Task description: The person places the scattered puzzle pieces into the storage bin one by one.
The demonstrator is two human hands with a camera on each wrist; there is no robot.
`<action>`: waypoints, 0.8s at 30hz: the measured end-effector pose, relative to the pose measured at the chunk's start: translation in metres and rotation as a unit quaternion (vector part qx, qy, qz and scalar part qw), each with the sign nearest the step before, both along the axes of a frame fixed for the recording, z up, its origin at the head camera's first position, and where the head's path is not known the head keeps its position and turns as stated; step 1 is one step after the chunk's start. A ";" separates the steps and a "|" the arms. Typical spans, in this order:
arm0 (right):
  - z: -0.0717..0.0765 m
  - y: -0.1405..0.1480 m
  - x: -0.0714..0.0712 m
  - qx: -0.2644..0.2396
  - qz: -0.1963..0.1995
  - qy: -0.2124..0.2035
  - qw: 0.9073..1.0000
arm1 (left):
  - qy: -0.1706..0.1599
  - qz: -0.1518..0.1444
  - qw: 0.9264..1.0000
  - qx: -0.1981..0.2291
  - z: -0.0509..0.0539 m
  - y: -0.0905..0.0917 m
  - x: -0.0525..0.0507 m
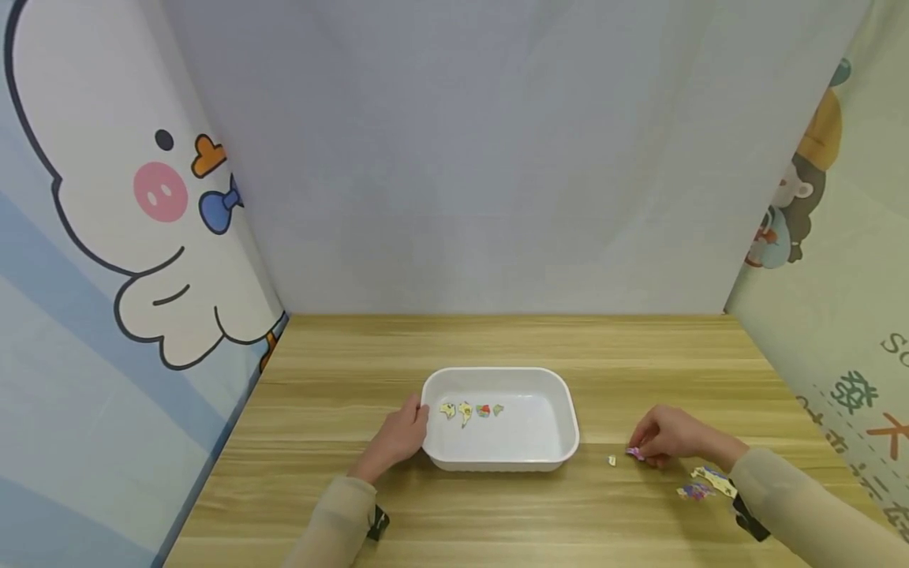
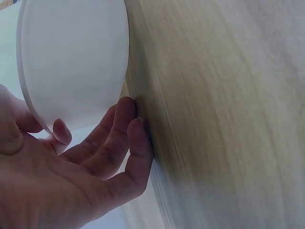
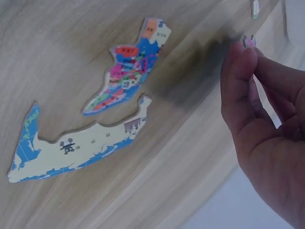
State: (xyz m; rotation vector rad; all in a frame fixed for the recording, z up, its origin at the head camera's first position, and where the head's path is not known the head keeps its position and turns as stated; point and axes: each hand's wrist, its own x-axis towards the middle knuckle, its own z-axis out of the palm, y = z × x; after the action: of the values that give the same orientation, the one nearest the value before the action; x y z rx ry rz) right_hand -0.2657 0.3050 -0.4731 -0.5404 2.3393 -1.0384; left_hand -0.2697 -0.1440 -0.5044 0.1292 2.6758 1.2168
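Note:
A white plastic tray [image 1: 501, 456] stands on the table. My left hand [image 1: 403, 430] holds its left edge; in the left wrist view the thumb and index finger [image 2: 61, 131] are at the rim and the other fingers curl below. Several small map puzzle pieces [image 1: 465, 412] lie in a row inside the tray. To the right of the tray, my right hand [image 1: 667, 435] pinches a small pink map puzzle piece [image 1: 635, 454] between thumb and fingertips. That held piece [image 3: 249, 41] is mostly covered by the fingers in the right wrist view.
One tiny pale piece [image 1: 612, 461] lies between tray and right hand. By the right wrist are a colourful map piece [image 3: 128, 71] and a long cream-and-blue one [image 3: 81, 143]. A grey curtain [image 1: 497, 158] hangs behind the wooden table [image 1: 341, 347].

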 end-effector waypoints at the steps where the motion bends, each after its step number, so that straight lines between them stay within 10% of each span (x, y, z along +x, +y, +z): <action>1: 0.001 0.000 -0.001 0.000 0.003 0.002 1.000 | 0.001 0.000 1.000 -0.001 0.000 0.000 0.000; 24: 0.026 -0.014 -0.020 -0.021 0.009 0.005 1.000 | -0.004 0.010 1.000 0.000 0.000 -0.001 0.000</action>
State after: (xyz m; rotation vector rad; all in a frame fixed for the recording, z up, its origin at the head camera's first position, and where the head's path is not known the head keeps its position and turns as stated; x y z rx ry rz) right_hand -0.2859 0.2914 -0.4473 -0.5820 2.3208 -1.0819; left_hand -0.2694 -0.1448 -0.5042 0.0965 2.6763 1.2208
